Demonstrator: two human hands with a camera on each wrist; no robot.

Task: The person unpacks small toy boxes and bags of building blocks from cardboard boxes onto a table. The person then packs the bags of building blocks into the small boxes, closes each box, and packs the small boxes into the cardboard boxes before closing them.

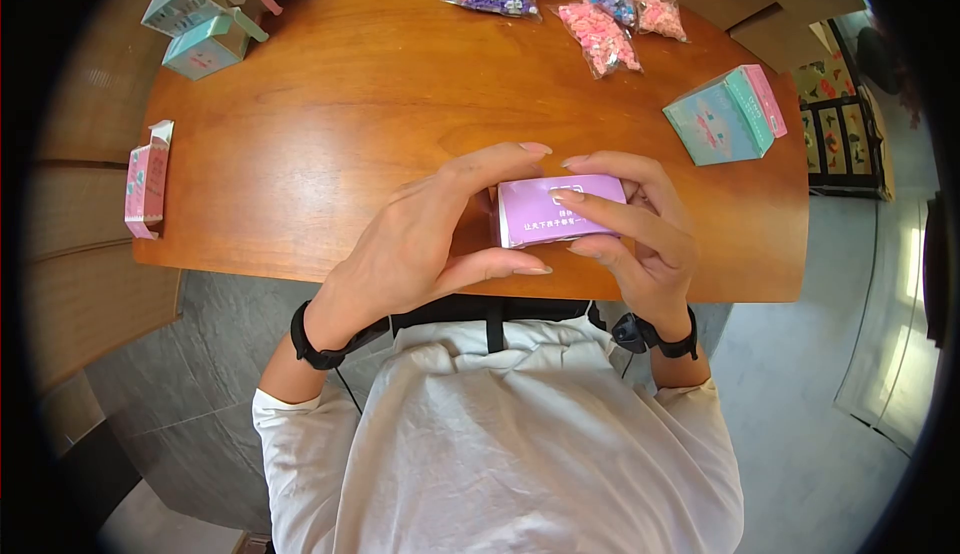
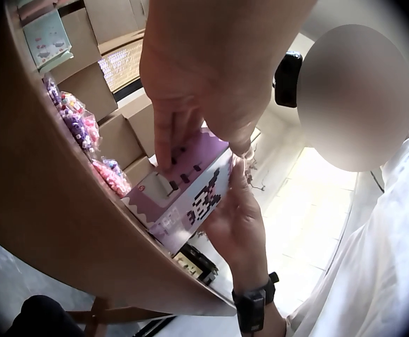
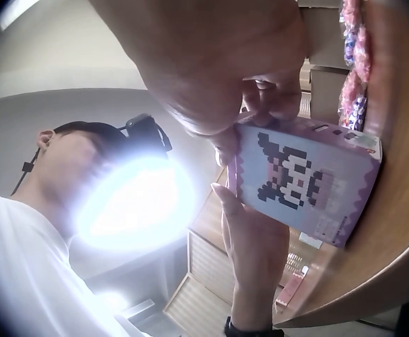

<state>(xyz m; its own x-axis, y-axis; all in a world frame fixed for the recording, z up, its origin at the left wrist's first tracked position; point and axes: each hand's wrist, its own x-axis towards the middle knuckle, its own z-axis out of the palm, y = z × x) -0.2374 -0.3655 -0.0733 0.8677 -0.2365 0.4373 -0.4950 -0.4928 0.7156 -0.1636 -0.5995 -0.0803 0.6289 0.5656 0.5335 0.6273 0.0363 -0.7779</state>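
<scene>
A purple cardboard box (image 1: 545, 204) with white lettering on top stands upright near the table's front edge. Its broad side bears a blocky pixel-style cartoon figure (image 3: 289, 172). My right hand (image 1: 650, 234) grips the box's right end, thumb on the near side, one finger laid across the top and others on the far side. Around the left end, my left hand (image 1: 400, 244) is spread, thumb and forefinger extended along the near and far sides with a gap from the top edges in the head view. Its other fingers are partly hidden there.
Bags of small coloured pieces (image 1: 600, 39) lie at the back of the wooden table (image 1: 330, 154). Mint and pink boxes (image 1: 205, 44) are stacked at back left, another mint box (image 1: 720, 119) stands at right. A pink box (image 1: 148, 184) sits by the left edge.
</scene>
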